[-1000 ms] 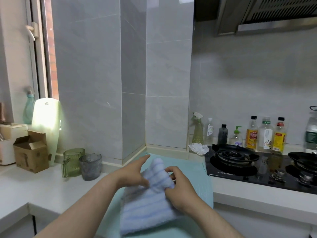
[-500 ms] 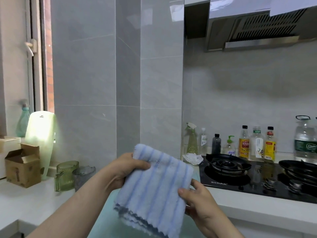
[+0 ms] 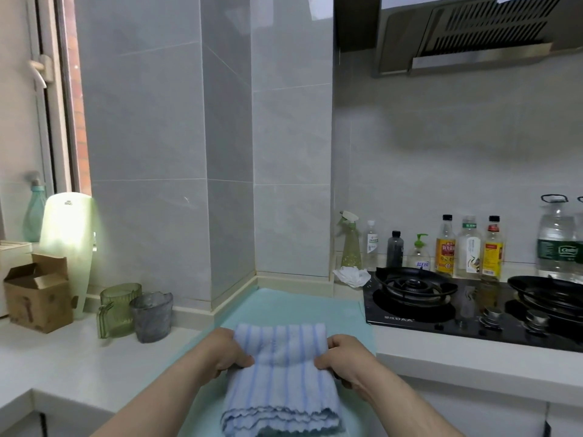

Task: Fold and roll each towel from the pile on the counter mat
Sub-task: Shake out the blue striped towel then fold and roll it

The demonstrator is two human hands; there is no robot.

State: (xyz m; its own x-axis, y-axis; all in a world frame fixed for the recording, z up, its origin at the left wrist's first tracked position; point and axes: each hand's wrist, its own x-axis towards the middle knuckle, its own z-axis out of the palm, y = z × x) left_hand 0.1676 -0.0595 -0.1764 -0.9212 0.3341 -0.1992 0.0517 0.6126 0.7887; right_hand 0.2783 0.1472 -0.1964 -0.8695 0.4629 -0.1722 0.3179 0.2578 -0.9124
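On the desk mat (image 3: 293, 305), the towel (image 3: 280, 376) is gripped by left hand (image 3: 225, 354) and right hand (image 3: 342, 354); uneven pressure could skew the roll.

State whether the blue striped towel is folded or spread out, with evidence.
Folded: scalloped edges of the blue striped towel lie stacked at its near end.

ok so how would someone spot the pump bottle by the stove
Find the black gas stove on the right; a row of bottles lines the wall behind it. The pump bottle stands behind the left burner, between a small dark bottle and a yellow-labelled bottle. It alone has a green pump head on a squat clear body.
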